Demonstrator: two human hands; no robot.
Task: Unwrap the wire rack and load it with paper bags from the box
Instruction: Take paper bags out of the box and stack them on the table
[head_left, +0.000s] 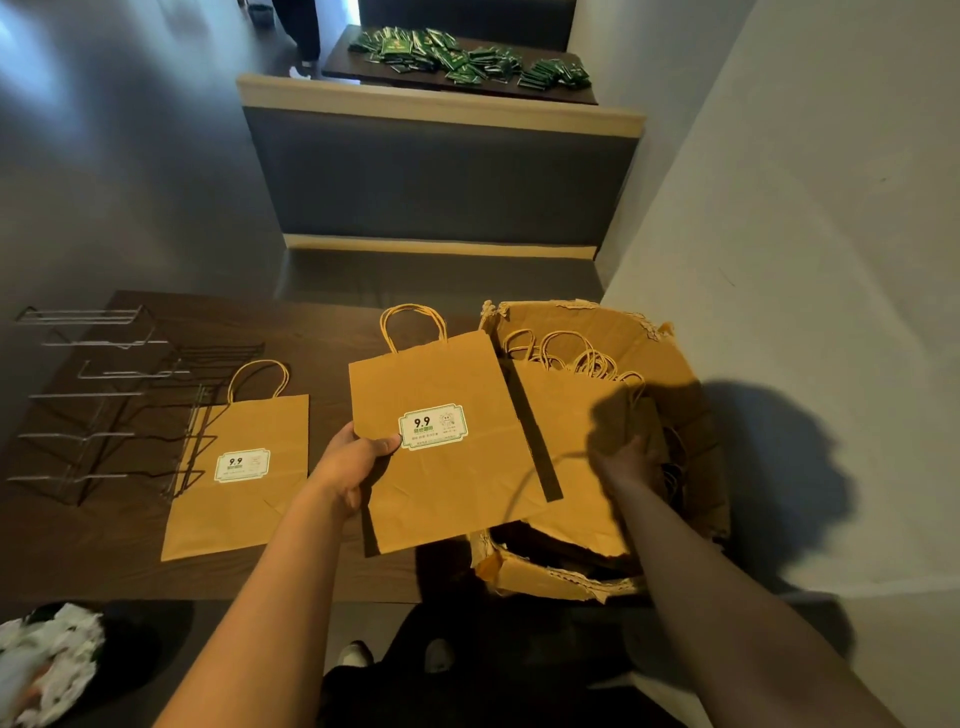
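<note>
the wire rack (119, 405) is lying bare and unwrapped on the table (322, 317), with one paper bag (239, 467) resting flat against it. the left hand (353, 457) is pinching a second bag (441, 441) by its edge while the right hand (628, 457) is reaching into the box (691, 395), its grip lost in shadow; most bags are waiting inside, so loading is barely starting.

green packets (467, 60): heaped on far table (571, 96) | bench seat (441, 176): between tables | crumpled wrapping (47, 665): lower left
</note>
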